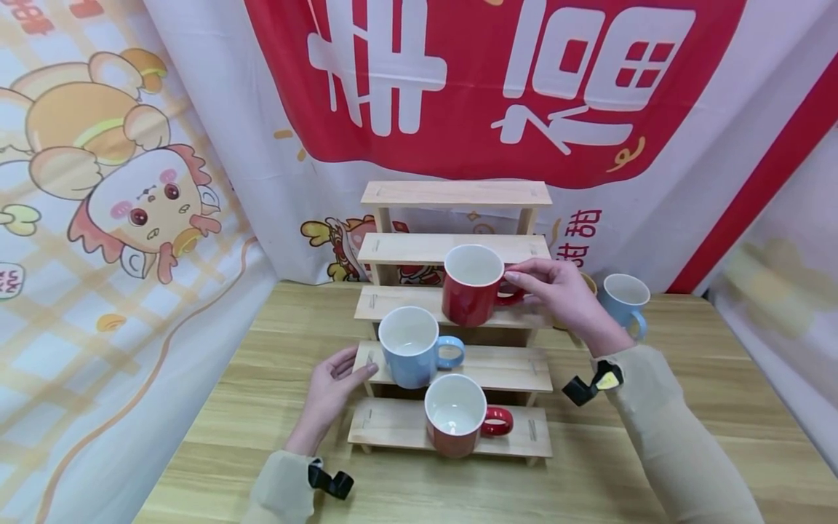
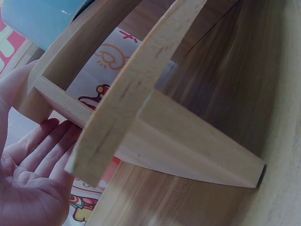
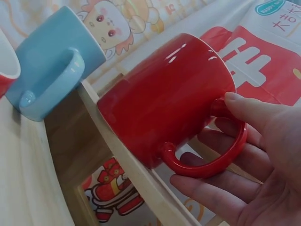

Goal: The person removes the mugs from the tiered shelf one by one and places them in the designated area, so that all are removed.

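Note:
A wooden stepped shelf [image 1: 452, 193] stands on the table. My right hand [image 1: 556, 295] holds the handle of a red mug [image 1: 468, 298] at the middle step; in the right wrist view the thumb lies on top of the handle [image 3: 211, 165] with fingers behind it. My left hand [image 1: 334, 386] grips the left end of the second step from the bottom, thumb above and fingers [image 2: 47, 146] at its edge and underside. On that step sits a light blue mug [image 1: 409, 356], handle to the right. Another red mug [image 1: 456, 426] occupies the lowest step, its handle also rightward.
At the back right of the wood-grain table [image 1: 249, 407] stands another light blue mug [image 1: 622, 302]. Beside it a yellowish mug [image 1: 589, 284] is partly hidden behind my right hand. Printed cloth [image 1: 216, 116] hangs at the back and sides.

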{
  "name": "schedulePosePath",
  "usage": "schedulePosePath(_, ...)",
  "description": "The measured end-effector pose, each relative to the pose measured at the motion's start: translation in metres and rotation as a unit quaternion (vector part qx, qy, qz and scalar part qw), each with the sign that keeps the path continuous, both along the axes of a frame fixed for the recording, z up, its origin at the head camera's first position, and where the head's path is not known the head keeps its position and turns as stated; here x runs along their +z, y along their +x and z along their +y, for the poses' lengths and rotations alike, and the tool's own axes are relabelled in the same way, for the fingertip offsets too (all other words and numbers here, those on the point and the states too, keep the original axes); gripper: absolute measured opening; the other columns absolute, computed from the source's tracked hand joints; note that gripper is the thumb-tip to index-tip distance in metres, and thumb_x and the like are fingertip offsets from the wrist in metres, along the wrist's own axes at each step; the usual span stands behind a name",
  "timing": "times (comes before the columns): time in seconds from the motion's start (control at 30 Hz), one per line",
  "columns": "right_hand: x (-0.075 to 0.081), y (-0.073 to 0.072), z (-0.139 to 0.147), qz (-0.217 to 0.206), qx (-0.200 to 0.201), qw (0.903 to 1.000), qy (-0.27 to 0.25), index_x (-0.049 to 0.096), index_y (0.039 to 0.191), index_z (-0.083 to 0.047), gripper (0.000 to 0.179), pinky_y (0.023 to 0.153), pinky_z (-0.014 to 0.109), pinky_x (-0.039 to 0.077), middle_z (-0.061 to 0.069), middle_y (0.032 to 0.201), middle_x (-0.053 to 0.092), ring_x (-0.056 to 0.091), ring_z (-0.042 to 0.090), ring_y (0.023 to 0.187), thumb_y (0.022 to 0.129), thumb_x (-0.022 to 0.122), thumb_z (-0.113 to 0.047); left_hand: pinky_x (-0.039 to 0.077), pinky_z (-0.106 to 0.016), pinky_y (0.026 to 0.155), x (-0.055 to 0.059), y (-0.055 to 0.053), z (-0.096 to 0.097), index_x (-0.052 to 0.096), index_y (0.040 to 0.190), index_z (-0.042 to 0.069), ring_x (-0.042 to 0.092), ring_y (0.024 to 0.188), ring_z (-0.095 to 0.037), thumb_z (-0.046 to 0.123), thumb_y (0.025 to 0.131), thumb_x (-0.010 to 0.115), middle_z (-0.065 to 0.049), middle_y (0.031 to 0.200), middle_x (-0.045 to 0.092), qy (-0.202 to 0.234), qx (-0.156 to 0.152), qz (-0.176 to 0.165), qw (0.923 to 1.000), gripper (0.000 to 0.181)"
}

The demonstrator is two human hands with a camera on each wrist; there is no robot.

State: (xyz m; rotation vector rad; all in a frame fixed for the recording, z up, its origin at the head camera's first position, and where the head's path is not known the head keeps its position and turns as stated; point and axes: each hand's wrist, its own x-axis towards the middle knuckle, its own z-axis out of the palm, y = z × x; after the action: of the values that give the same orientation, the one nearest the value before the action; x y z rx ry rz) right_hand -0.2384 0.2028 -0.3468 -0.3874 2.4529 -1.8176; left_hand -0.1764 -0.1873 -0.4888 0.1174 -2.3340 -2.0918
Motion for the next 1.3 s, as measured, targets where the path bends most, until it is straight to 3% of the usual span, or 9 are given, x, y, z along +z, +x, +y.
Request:
schedulePosePath(0.37, -0.007, 0.014, 0.008, 0.009, -0.034, 0.9993, -0.007, 0.07, 0.124, -0.004, 0.046, 0.087, 0.028, 0.059, 0.012, 0.119, 0.072, 0.069, 0.021, 0.107, 0.097, 0.07, -0.04, 0.052, -0.03, 0.1, -0.002, 0.001, -0.001, 0.059, 0.137, 0.004, 0.057, 0.126, -0.029, 0.03, 0.082, 0.088, -0.016, 0.136, 0.061, -0.006, 0.004, -0.011, 0.9999, 0.068)
schedulePosePath(0.77, -0.005, 0.038, 0.04, 0.017, -0.081, 0.9963, 0.021, 0.067, 0.126, -0.001, 0.05, 0.082, 0.031, 0.061, 0.019, 0.12, 0.068, 0.07, 0.02, 0.101, 0.099, 0.067, -0.043, 0.051, -0.029, 0.1, -0.003, 0.001, -0.001, 0.059, 0.137, 0.005, 0.057, 0.127, -0.03, 0.031, 0.082, 0.087, -0.017, 0.138, 0.06, -0.006, 0.003, -0.014, 0.9999, 0.068)
schedulePosePath(0.97, -0.005, 0.05, 0.059, 0.051, -0.112, 0.9922, 0.023, 0.069, 0.124, -0.001, 0.045, 0.078, 0.032, 0.061, 0.013, 0.116, 0.068, 0.071, 0.014, 0.095, 0.099, 0.068, -0.038, 0.052, -0.031, 0.1, -0.001, 0.001, 0.0, 0.059, 0.137, 0.004, 0.057, 0.127, -0.03, 0.031, 0.082, 0.088, -0.016, 0.137, 0.061, -0.006, 0.004, -0.013, 0.9999, 0.068)
schedulePosePath(1.13, -0.004, 0.057, 0.076, 0.043, -0.129, 0.9907, 0.008, 0.069, 0.124, -0.002, 0.04, 0.076, 0.03, 0.061, 0.008, 0.11, 0.071, 0.073, 0.015, 0.093, 0.099, 0.069, -0.032, 0.052, -0.031, 0.1, 0.0, 0.001, 0.0, 0.059, 0.137, 0.004, 0.057, 0.127, -0.03, 0.03, 0.082, 0.088, -0.016, 0.137, 0.061, -0.007, 0.004, -0.01, 0.9999, 0.067)
schedulePosePath(1.3, -0.004, 0.065, 0.095, 0.031, -0.153, 0.9878, 0.0, 0.07, 0.125, -0.006, 0.036, 0.073, 0.024, 0.06, -0.006, 0.105, 0.073, 0.073, 0.009, 0.09, 0.099, 0.07, -0.029, 0.052, -0.032, 0.1, 0.002, 0.001, 0.0, 0.059, 0.137, 0.004, 0.057, 0.126, -0.029, 0.028, 0.083, 0.087, -0.016, 0.137, 0.061, -0.009, 0.005, -0.008, 0.9999, 0.066)
